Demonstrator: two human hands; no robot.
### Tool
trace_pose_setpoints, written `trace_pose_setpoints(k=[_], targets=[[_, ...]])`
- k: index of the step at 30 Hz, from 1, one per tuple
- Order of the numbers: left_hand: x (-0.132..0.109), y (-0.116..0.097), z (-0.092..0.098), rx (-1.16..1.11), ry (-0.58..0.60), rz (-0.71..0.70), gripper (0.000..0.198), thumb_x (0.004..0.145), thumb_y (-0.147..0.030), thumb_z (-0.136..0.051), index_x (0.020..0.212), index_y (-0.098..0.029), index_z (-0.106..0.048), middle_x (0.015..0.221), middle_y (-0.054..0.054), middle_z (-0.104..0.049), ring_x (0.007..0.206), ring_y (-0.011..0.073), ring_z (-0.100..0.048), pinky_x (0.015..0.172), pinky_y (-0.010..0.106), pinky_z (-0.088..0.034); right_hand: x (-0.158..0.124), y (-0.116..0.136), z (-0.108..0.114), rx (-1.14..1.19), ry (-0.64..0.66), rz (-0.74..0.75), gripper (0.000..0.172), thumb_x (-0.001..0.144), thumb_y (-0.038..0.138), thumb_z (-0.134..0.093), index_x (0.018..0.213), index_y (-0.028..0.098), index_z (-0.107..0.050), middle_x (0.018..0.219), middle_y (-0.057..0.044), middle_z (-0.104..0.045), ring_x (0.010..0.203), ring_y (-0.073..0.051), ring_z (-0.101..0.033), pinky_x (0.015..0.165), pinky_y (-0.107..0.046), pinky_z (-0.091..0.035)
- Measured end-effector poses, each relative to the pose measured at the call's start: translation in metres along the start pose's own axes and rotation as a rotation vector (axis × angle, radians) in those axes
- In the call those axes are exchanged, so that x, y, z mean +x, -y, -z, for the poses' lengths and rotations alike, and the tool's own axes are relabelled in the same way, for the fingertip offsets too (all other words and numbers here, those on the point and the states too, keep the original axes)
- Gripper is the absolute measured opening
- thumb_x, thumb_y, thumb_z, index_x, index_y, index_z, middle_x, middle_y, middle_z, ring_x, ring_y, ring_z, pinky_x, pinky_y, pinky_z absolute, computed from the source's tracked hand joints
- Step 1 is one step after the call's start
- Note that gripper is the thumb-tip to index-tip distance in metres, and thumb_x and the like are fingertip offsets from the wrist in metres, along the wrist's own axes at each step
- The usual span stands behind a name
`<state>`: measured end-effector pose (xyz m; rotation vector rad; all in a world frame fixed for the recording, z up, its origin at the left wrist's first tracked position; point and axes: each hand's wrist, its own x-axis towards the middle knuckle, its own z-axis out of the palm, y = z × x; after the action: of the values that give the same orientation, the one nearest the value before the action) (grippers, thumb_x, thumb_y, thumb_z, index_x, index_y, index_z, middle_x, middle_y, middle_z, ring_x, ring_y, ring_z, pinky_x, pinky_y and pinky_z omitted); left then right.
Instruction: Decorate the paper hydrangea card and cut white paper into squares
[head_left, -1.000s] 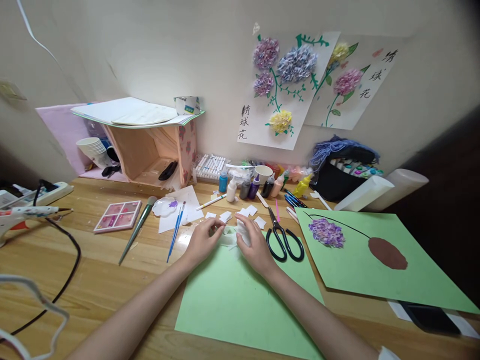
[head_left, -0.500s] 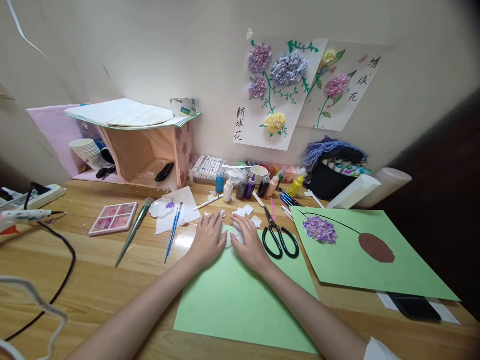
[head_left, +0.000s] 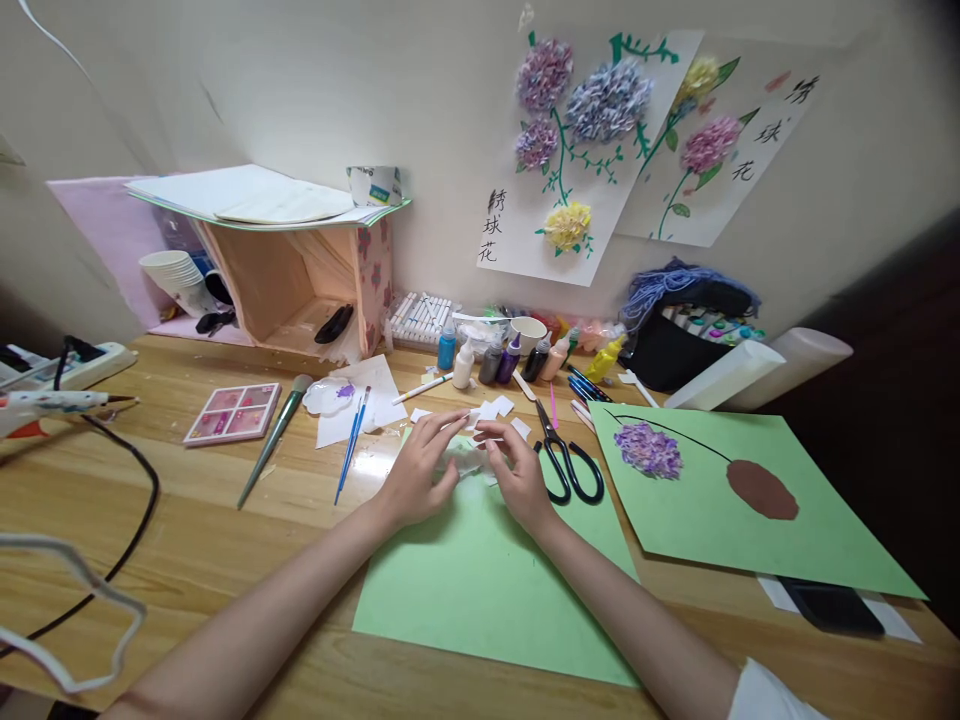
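My left hand (head_left: 424,472) is over the far edge of a green paper sheet (head_left: 480,580), fingers apart and gently bent, thumb spread. Facing it, my right hand (head_left: 519,478) has loosely curved, parted fingers. The fingertips of both come close together, and I see nothing clearly held. Below and between them lies a whitish, crumpled, see-through piece (head_left: 466,459), partly covered by the hands. White paper scraps (head_left: 493,408) are scattered just beyond the fingertips. Black-handled scissors (head_left: 568,470) rest right of my right hand, points away from me.
A second green sheet (head_left: 697,540) with a purple flower and brown oval lies right. Paint bottles (head_left: 487,362) line the back. Left are thin blue brushes (head_left: 351,450), a large brush (head_left: 274,440), a pink palette (head_left: 232,413) and a glue gun (head_left: 60,402). A peach box (head_left: 292,280) stands behind.
Both hands have lifted from lying flatter on the scraps, and their fingers are more bent now. The whole view has shifted slightly.
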<state>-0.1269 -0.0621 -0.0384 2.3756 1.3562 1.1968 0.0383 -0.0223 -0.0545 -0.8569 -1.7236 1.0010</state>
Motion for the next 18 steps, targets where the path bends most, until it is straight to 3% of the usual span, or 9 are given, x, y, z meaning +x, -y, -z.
trace_pose_setpoints(k=[4,10,14,18], targets=[[-0.0025,0.0023,-0.0007,-0.098,0.056,-0.058,0.062,0.078,-0.004,-0.043,0.135,-0.027,-0.035,0.133,0.008,-0.045,0.122,0.0227,-0.041,0.102,0.044,-0.036,0.0031,-0.0039,0.0007,0.087,0.004,-0.110,0.019,0.087,0.037,-0.048,0.090,0.020,-0.057,0.086,-0.003,-0.061,0.080,-0.017,-0.059,0.072,-0.029,-0.047],[-0.0022,0.0014,-0.0027,-0.162,0.097,-0.083,0.068,0.075,-0.002,-0.044,0.137,-0.028,-0.033,0.135,0.009,-0.042,0.124,0.0232,-0.040,0.103,0.045,-0.034,0.0032,-0.0008,0.0001,0.010,0.015,-0.096,0.019,0.087,0.034,-0.048,0.077,0.019,-0.054,0.074,0.001,-0.056,0.071,-0.014,-0.054,0.066,-0.024,-0.042],[-0.0011,0.0000,-0.0009,-0.171,0.036,0.045,0.057,0.078,-0.006,-0.045,0.132,-0.025,-0.041,0.128,0.009,-0.046,0.121,0.0234,-0.043,0.101,0.043,-0.037,0.0028,-0.0020,0.0004,-0.009,-0.019,-0.114,0.021,0.088,0.033,-0.046,0.074,0.019,-0.051,0.071,0.001,-0.057,0.067,-0.014,-0.053,0.061,-0.023,-0.039],[0.0007,0.0020,0.0000,-0.192,-0.084,0.214,0.039,0.084,-0.015,-0.046,0.123,-0.021,-0.049,0.115,0.009,-0.052,0.104,0.0196,-0.053,0.090,0.035,-0.044,0.0025,-0.0024,0.0013,0.012,-0.018,-0.132,0.025,0.089,0.036,-0.043,0.072,0.019,-0.049,0.069,0.000,-0.057,0.065,-0.015,-0.053,0.060,-0.024,-0.038]])
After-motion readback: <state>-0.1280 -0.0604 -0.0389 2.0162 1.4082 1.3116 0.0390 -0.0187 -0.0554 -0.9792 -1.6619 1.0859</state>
